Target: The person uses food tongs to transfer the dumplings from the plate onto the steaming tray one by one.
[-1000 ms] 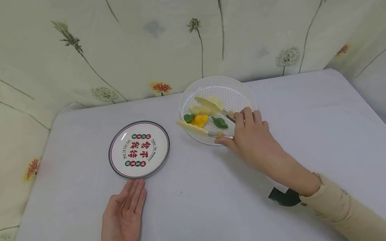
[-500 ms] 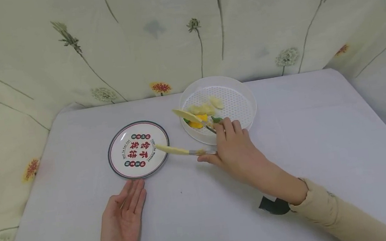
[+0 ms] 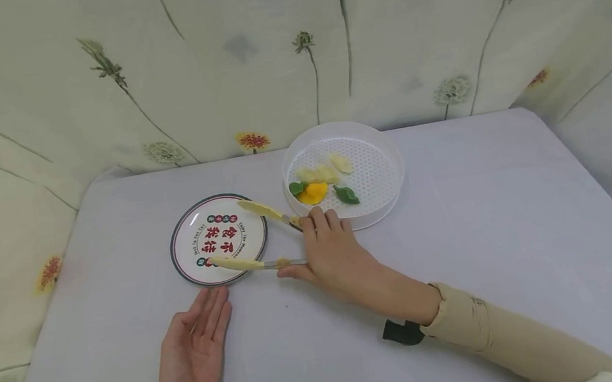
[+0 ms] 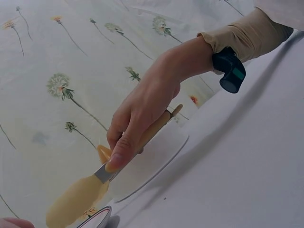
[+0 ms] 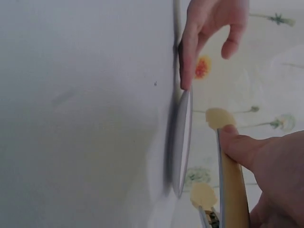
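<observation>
My right hand grips tongs with pale yellow, paddle-like tips. Their two arms stand spread over a round white plate with red characters and a dark rim, and nothing shows between the tips. In the right wrist view, the tongs are raised above the level of the plate. Palm up, my left hand has its straight fingers at the plate's near rim; the right wrist view shows its fingertips touching the edge.
Behind my right hand stands a white round basket with a perforated bottom. It holds pale dumpling-like pieces, a yellow piece and green leaf-like pieces. A flowered cloth hangs behind the white table.
My right hand has moved left and toward me with the tongs, from over the basket to over the plate. The food pieces stay in the basket. My left hand has hardly moved.
</observation>
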The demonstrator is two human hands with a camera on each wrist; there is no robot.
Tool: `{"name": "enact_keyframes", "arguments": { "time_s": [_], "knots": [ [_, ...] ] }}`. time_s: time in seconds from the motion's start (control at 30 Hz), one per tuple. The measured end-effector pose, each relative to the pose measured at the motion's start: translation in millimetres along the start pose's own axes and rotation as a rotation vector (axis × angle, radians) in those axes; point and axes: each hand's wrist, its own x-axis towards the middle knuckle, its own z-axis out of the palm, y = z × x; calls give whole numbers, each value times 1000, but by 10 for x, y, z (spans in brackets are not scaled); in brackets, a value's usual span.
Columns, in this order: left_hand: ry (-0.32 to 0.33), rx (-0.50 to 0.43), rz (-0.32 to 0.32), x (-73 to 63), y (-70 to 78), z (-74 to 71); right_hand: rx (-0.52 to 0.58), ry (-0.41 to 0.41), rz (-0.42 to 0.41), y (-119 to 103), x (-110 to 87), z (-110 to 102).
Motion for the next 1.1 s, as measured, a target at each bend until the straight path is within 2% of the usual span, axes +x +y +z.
{"name": "enact_keyframes", "arguments": {
  "time_s": [0.1,0.33,0.47,0.73,1.1],
  "knots": [
    [1,-2,2,-4,-2,-2,6,1,-16,-60,52,68],
    [4,1,2,-8,-8,-13,4,58,-57,-175,145,249],
    [1,-5,3,-6,-12,-23,19,57,-66,-235,197,305],
    [3,-27,-4,2,-8,-20,43,51,-30,-288,296,406],
    [13,19,7,3,-13,3,76,44,9,-271,297,466]
  ]
}}
